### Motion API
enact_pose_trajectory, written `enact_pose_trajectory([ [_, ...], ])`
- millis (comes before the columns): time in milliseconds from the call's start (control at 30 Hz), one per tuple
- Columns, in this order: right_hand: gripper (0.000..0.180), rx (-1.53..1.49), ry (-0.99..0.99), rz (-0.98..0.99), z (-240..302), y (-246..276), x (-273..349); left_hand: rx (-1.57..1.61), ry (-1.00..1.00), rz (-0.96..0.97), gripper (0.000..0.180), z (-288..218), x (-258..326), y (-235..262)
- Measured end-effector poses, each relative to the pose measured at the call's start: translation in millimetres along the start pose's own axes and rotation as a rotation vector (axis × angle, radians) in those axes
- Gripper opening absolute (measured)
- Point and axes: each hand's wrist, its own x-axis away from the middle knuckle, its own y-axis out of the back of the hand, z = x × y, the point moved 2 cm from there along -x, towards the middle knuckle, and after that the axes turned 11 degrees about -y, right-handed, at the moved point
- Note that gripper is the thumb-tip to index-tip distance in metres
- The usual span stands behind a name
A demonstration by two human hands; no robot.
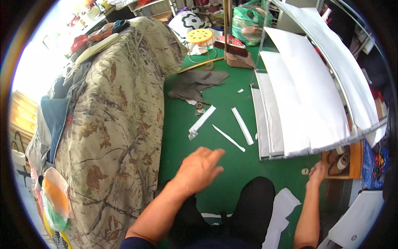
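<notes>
Over the green floor, my left hand (201, 168) hovers with thumb and forefinger apart, holding nothing. Beyond it lie a white strip (242, 125), a thin pointed strip (229, 137) and another white strip (203, 121) with a crumpled clear piece at its end. My right hand (317, 173) is low at the right, close to the lower edge of a metal-framed rack (265, 157) and beside a wooden box (354, 164). Its fingers are too small and blurred to read. White sheets (306, 87) cover the rack. A small whitish piece (304, 171) lies by that hand.
A camouflage cloth (120, 124) drapes a large bulky shape at the left. Dark grey cloth (197, 85), a yellow-topped stool (200, 36), a brush (232, 46) and a green bag (248, 25) stand or lie farther off. Torn white paper (282, 216) lies beside my knee.
</notes>
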Motion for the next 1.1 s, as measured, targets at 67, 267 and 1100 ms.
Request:
enact_pose_trajectory([
  [67,0.007,0.238,-0.159,0.029,-58,-10,25,-0.035,-0.044,0.005,0.054,-1,0,3],
  [267,0.014,0.583,-0.483,0.381,-141,-86,88,-0.016,-0.095,0.115,0.057,13,1,5],
  [1100,0.024,1.288,-0.051,0.849,85,-243,388,0.467,0.486,-0.13,0.024,73,48,87],
])
